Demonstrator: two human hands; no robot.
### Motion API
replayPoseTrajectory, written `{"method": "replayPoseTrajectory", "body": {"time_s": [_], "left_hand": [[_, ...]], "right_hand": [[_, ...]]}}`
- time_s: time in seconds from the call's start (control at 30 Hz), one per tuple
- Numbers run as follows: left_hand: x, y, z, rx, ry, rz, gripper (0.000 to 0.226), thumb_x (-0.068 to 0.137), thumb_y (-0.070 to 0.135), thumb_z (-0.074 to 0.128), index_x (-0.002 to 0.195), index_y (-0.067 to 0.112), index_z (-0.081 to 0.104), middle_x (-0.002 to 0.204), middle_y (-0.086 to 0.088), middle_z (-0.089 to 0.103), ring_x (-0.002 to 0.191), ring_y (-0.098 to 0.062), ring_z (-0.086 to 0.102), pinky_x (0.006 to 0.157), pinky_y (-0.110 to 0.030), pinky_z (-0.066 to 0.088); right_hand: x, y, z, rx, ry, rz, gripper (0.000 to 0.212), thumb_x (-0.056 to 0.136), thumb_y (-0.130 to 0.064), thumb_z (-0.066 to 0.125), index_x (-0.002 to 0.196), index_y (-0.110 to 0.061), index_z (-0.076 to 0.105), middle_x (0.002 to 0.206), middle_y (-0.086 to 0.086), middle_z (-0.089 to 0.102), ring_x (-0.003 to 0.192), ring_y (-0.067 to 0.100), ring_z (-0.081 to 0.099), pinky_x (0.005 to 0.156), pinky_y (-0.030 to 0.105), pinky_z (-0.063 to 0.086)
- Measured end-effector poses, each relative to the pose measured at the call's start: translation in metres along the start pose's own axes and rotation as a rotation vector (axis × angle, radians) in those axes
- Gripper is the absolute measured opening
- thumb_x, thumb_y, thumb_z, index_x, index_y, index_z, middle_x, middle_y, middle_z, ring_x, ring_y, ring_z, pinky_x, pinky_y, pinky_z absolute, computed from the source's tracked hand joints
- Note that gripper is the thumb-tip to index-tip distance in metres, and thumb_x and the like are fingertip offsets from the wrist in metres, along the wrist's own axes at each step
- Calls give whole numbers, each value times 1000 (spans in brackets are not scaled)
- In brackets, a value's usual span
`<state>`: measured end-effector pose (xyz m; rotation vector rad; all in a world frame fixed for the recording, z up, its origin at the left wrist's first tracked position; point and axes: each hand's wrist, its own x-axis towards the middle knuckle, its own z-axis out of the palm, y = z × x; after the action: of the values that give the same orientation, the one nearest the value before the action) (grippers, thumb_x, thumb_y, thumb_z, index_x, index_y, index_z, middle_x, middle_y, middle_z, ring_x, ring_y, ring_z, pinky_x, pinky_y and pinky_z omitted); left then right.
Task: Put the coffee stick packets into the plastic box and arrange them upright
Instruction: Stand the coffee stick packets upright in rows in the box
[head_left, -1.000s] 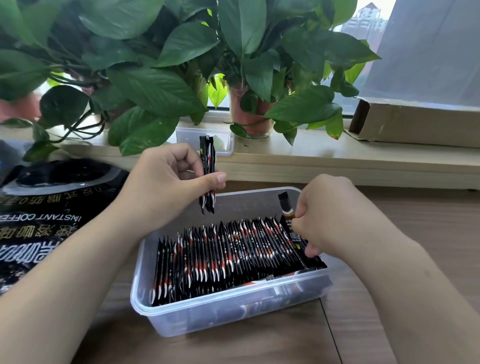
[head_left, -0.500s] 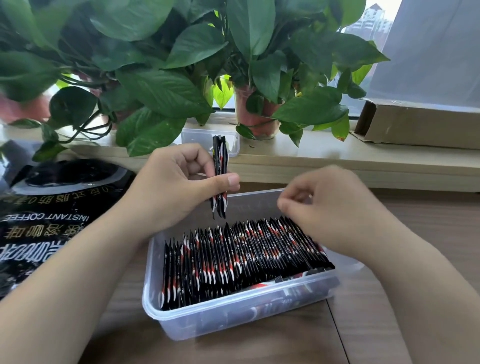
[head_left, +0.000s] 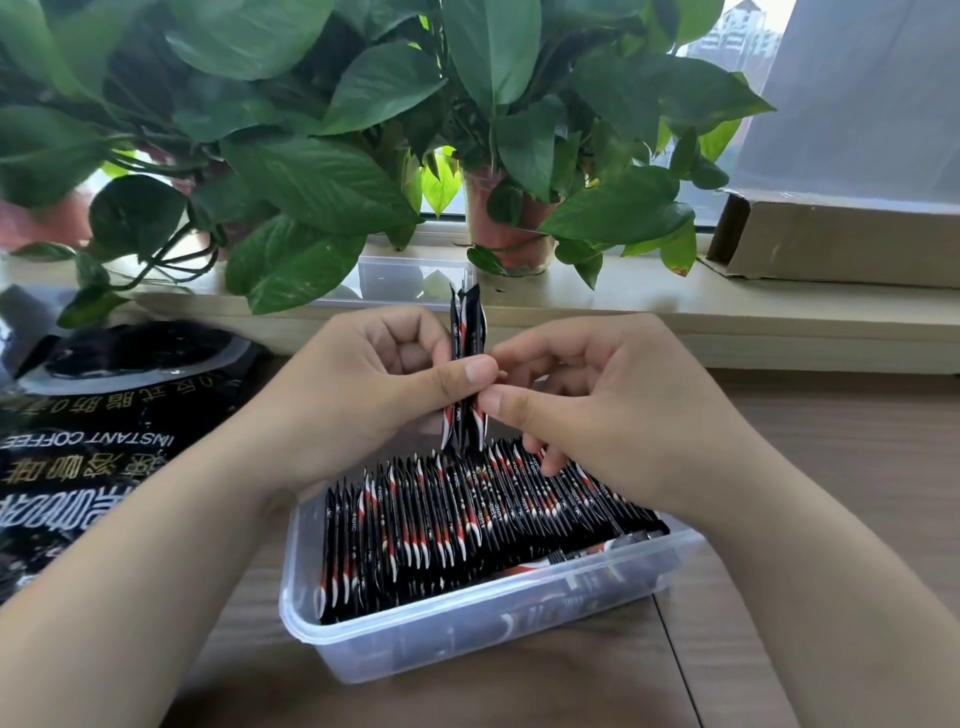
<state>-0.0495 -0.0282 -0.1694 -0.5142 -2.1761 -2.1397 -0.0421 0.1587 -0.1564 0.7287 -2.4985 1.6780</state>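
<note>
Head view. The left hand (head_left: 374, 384) grips a small bundle of coffee stick packets (head_left: 466, 364) upright between thumb and curled fingers, just above the far edge of the clear plastic box (head_left: 467, 631). The right hand (head_left: 597, 415) meets the bundle from 3 o'clock; its thumb and forefinger are closed on the nearest packet, apparently to peel one off, though how firmly it pinches cannot be told. Inside the box a dense row of packets (head_left: 457, 519) stands on edge, leaning slightly toward 1 o'clock and filling most of the length; a few more lie flat beneath the row at the 4 o'clock end. An opened instant coffee bag (head_left: 93, 447) lies on the wooden table (head_left: 831, 467) at 9 o'clock; potted plants (head_left: 498, 218), a small clear container (head_left: 400, 278) and a cardboard box (head_left: 841, 244) occupy the windowsill at 12 o'clock.

Handling: the packets look light, thin and glossy, hence probably slippery and prone to fanning out. A mid-length pinch across the flat faces is judged steadiest; the sealed ends would flex.
</note>
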Motion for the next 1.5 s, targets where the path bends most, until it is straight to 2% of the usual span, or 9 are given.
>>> {"method": "replayPoseTrajectory", "body": {"time_s": [0.27, 0.47, 0.53, 0.6, 0.7, 0.83, 1.03, 1.27, 1.5], "left_hand": [[-2, 1, 2, 56, 1, -40, 27, 76, 15, 73, 66, 10, 49, 42, 7, 45, 33, -4, 36, 36, -13, 31], [-4, 1, 5, 43, -42, -45, 25, 78, 11, 71, 71, 6, 48, 42, 4, 54, 31, -3, 38, 35, -11, 31], [-4, 2, 3, 64, -15, -19, 24, 75, 14, 75, 70, 8, 53, 51, -2, 64, 41, -13, 57, 42, -15, 41], [-2, 1, 0, 79, 54, 18, 25, 71, 17, 77, 71, 7, 54, 73, -19, 74, 71, -26, 75, 54, -24, 57], [2, 1, -3, 70, 175, 52, 30, 67, 22, 77, 72, 7, 52, 92, -36, 70, 86, -31, 77, 83, -44, 59], [4, 0, -5, 88, 240, 63, 30, 66, 22, 79, 69, 8, 53, 91, -38, 69, 84, -31, 77, 81, -42, 59], [3, 0, -1, 142, 225, 28, 30, 69, 19, 78, 73, 4, 52, 91, -39, 69, 85, -31, 77, 94, -67, 49], [1, 1, 0, 172, 219, -8, 32, 68, 20, 78, 75, 2, 52, 91, -34, 72, 85, -29, 77, 97, -65, 49], [2, 0, 0, 198, 205, -8, 32, 68, 20, 79, 73, 4, 52, 89, -32, 73, 84, -29, 77, 96, -65, 49]], "right_hand": [[0, 2, 0, 37, 17, 123, 9, 83, -7, 77, 85, -16, 78, 72, 8, 73, 54, 17, 66, 51, 26, 55], [4, 7, 13, 41, 195, 139, 13, 86, -15, 74, 73, -12, 72, 58, 9, 69, 45, 15, 64, 45, 30, 57], [5, 7, 9, 25, 244, 127, 14, 87, -14, 73, 73, -12, 73, 56, 7, 69, 43, 12, 63, 45, 25, 54], [6, 7, -7, -46, 340, 105, 15, 85, -12, 76, 71, -15, 73, 57, 4, 71, 44, 12, 64, 47, 27, 56], [4, 11, -38, -245, 477, 49, 12, 78, -12, 81, 73, -19, 73, 60, 0, 73, 53, 16, 68, 63, 36, 61], [-3, 15, -55, -677, 331, 77, 14, 74, -18, 81, 82, -25, 72, 62, -9, 71, 61, 0, 63, 63, 16, 45], [-5, 22, -41, -922, 115, 140, 30, 79, -31, 77, 106, -32, 65, 76, -13, 69, 92, 10, 63, 80, 31, 51], [-5, 28, -33, -1106, 42, 142, 6, 84, -31, 69, 82, -27, 68, 77, -11, 67, 89, 12, 60, 68, 26, 45], [-5, 23, -31, -1191, -67, 130, 11, 87, -33, 65, 91, -29, 74, 88, -10, 71, 93, 16, 63, 75, 27, 52]]}}
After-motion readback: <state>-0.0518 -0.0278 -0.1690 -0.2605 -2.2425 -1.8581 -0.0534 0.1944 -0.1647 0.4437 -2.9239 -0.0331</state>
